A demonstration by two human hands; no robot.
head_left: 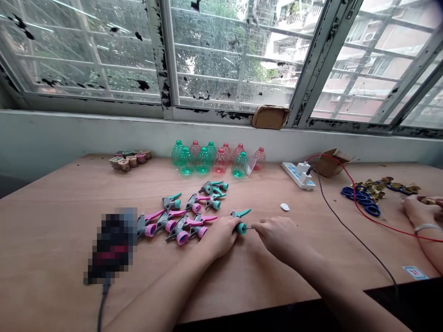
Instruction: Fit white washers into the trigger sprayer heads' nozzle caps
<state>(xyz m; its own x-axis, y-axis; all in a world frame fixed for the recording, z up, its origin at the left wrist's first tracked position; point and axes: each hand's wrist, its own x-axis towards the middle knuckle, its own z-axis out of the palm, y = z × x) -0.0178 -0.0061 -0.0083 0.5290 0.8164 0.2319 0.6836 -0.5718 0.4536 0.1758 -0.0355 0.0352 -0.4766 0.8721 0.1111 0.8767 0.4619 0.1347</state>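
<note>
Left-hand fingers [229, 225] curl round a teal sprayer head [241, 222], right-hand fingers [258, 226] pinched beside it.

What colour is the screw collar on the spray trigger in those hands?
The screw collar is teal, best seen in the head view.

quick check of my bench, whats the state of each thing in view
teal-and-grey plastic trigger sprayer head, held above the table
left hand, closed around it
right hand, fingertips at its teal collar
pink-and-grey plastic trigger sprayer heads, lying loose
clear green-tinted plastic bottles, standing upright
white power strip, two plugs inserted
co-worker's hand, holding a small brass part
</note>
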